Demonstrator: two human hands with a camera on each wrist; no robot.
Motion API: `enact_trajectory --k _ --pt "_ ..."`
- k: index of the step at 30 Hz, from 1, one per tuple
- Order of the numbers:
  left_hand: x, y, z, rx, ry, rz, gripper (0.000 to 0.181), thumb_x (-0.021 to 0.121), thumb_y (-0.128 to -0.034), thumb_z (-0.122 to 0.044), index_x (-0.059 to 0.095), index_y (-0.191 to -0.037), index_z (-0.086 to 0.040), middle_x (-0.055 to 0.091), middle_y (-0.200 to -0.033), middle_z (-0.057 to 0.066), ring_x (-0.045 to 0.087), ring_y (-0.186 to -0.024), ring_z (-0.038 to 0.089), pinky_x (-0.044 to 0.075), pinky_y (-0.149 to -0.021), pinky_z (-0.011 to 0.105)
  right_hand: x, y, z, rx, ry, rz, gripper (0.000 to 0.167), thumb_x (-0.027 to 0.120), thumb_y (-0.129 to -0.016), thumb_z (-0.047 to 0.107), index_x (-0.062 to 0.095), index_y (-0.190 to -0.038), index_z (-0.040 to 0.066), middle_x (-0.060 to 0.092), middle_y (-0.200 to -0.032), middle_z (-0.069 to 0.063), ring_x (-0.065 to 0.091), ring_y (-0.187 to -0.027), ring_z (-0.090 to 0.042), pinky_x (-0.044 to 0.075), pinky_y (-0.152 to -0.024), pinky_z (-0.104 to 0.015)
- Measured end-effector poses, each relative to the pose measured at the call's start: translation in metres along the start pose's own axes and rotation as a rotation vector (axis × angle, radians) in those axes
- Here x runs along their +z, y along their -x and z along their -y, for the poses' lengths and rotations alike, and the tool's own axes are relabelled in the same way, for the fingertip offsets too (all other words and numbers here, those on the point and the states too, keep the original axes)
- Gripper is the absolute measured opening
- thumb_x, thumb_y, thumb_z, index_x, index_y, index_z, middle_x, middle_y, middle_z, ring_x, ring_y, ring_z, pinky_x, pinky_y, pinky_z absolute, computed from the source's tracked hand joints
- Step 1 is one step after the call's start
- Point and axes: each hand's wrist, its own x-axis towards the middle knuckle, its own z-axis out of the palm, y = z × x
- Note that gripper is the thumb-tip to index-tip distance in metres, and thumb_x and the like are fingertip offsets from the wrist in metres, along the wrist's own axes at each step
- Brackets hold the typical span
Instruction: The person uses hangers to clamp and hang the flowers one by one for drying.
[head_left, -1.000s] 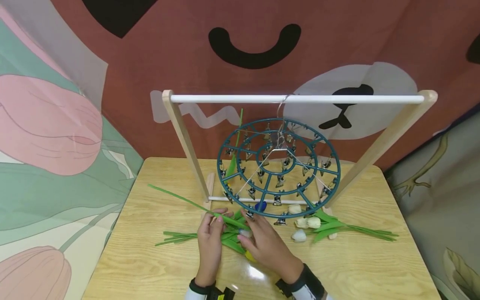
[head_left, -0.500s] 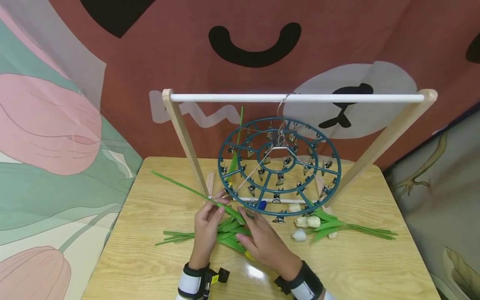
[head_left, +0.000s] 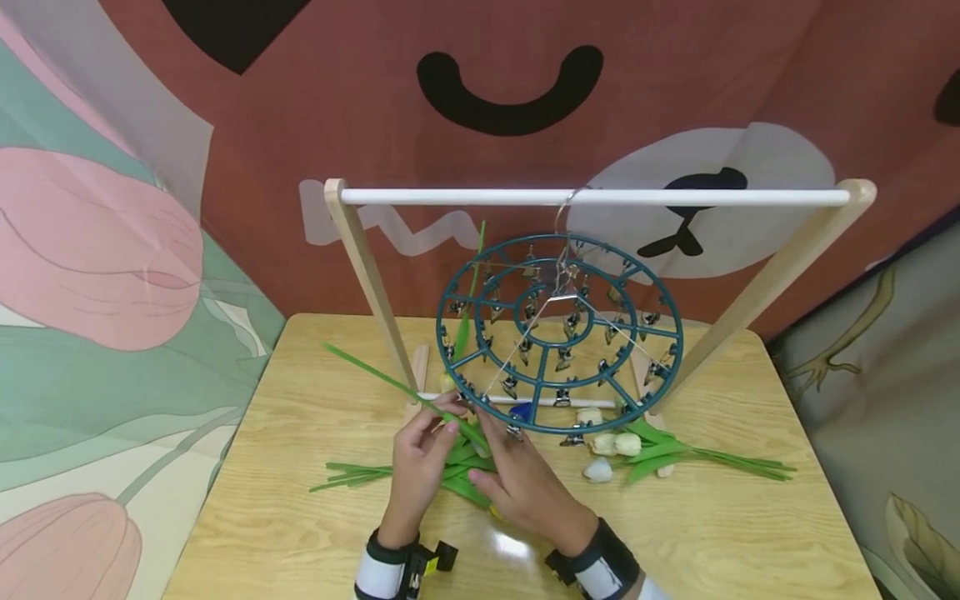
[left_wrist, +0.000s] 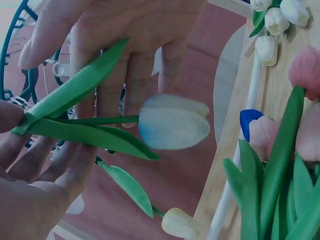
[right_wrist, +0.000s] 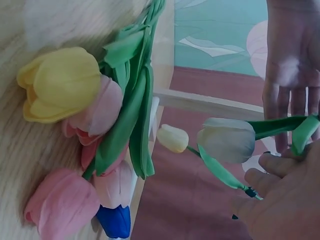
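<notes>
My left hand pinches an artificial white tulip with a bluish base, near where its green leaves meet the stem. The stem slants up and left in the head view. Beside it, my right hand has its fingers extended behind the leaves, below the front rim of a round teal clip hanger. Whether its fingertips touch the stem or a clip cannot be told. Another pale tulip hangs head down from the hanger's left side. Metal clips dangle around the rings.
A wooden stand with a white rail carries the hanger. Beneath the hands lies a bunch of mixed tulips, including a yellow tulip, a pink tulip and a blue tulip. White tulips lie on the table's right side.
The held stem's far end has shifted slightly right. My right fingers have moved a little up and left, closer to the left hand. The hanger has swung slightly around.
</notes>
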Motion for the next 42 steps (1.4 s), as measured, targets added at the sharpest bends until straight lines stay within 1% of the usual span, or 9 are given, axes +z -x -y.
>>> enact_trajectory --k 7,13,17,18,22,27,32,36,42 --pt "-0.006 0.003 0.006 0.029 -0.063 -0.080 0.014 0.056 -0.0994 0.009 0.065 -0.108 0.015 0.059 -0.126 0.030 0.059 -0.125 0.024 0.051 -0.108 0.025 0.001 -0.004 -0.002 0.026 -0.073 0.026 0.069 0.045 -0.110 0.029 0.008 -0.166 0.009 0.017 -0.171 -0.018 0.027 -0.156 -0.034 0.034 -0.123 -0.053" --pt "-0.010 0.004 0.006 -0.088 -0.055 -0.184 0.016 0.059 -0.1025 0.000 0.065 -0.104 0.014 0.061 -0.115 0.027 0.067 -0.109 0.020 0.060 -0.093 0.024 0.005 -0.018 -0.005 0.020 -0.088 -0.024 0.053 0.042 -0.111 0.028 0.036 -0.155 -0.001 0.014 -0.172 -0.016 0.025 -0.157 -0.031 0.033 -0.124 -0.049" --pt "-0.012 0.004 0.007 -0.140 -0.065 -0.209 0.019 0.060 -0.1026 -0.002 0.063 -0.104 0.017 0.062 -0.117 0.027 0.070 -0.107 0.012 0.062 -0.086 0.025 0.008 -0.031 -0.005 0.034 -0.038 -0.038 0.060 0.039 -0.112 0.038 0.030 -0.159 0.002 0.003 -0.175 -0.004 0.011 -0.160 -0.025 0.027 -0.127 -0.053" --pt "-0.012 0.004 0.008 -0.143 -0.075 -0.212 0.020 0.061 -0.1025 -0.002 0.063 -0.104 0.018 0.063 -0.118 0.028 0.070 -0.107 0.011 0.062 -0.085 0.025 0.009 -0.034 -0.006 0.037 -0.034 -0.048 0.057 0.039 -0.112 0.039 0.041 -0.152 -0.002 0.024 -0.171 -0.006 0.031 -0.155 -0.020 0.040 -0.121 -0.047" --pt "-0.014 0.004 0.012 -0.129 -0.081 -0.209 0.018 0.061 -0.1017 -0.001 0.066 -0.110 0.015 0.066 -0.117 0.032 0.073 -0.108 0.015 0.063 -0.085 0.028 0.008 -0.045 -0.004 0.071 -0.129 -0.125 0.064 0.051 -0.109 0.038 0.030 -0.161 0.008 0.036 -0.165 -0.008 0.044 -0.147 -0.024 0.048 -0.113 -0.050" --pt "-0.014 0.005 0.015 -0.108 -0.131 -0.199 0.018 0.062 -0.1010 0.000 0.071 -0.113 0.009 0.071 -0.113 0.030 0.074 -0.100 0.010 0.063 -0.081 0.025 0.003 -0.056 0.001 0.125 -0.357 -0.206 0.079 0.062 -0.104 0.034 0.013 -0.166 0.030 0.028 -0.167 -0.006 0.034 -0.152 -0.030 0.040 -0.117 -0.060" --pt "-0.010 0.006 0.016 -0.123 -0.157 -0.208 0.017 0.065 -0.0987 0.002 0.072 -0.112 0.008 0.072 -0.112 0.026 0.074 -0.097 0.007 0.063 -0.078 0.023 -0.002 -0.067 0.006 0.062 -0.366 -0.337 0.071 0.070 -0.100 0.027 0.034 -0.160 0.020 0.051 -0.142 -0.014 0.053 -0.124 -0.029 0.055 -0.099 -0.044" --pt "-0.008 0.007 0.016 -0.135 -0.162 -0.217 0.013 0.066 -0.0973 0.003 0.072 -0.108 0.009 0.072 -0.109 0.024 0.073 -0.095 0.007 0.063 -0.078 0.021 -0.006 -0.072 0.010 0.009 -0.289 -0.424 0.058 0.077 -0.094 0.019 0.053 -0.146 0.009 0.059 -0.122 -0.012 0.054 -0.098 -0.020 0.052 -0.079 -0.029" --pt "-0.006 0.007 0.018 -0.119 -0.160 -0.202 0.013 0.067 -0.0978 0.001 0.073 -0.107 0.008 0.072 -0.112 0.026 0.072 -0.097 0.008 0.062 -0.080 0.020 -0.010 -0.073 0.012 0.009 -0.211 -0.489 0.027 0.078 -0.092 0.011 0.071 -0.117 0.004 0.063 -0.108 -0.011 0.061 -0.095 -0.020 0.057 -0.076 -0.030"
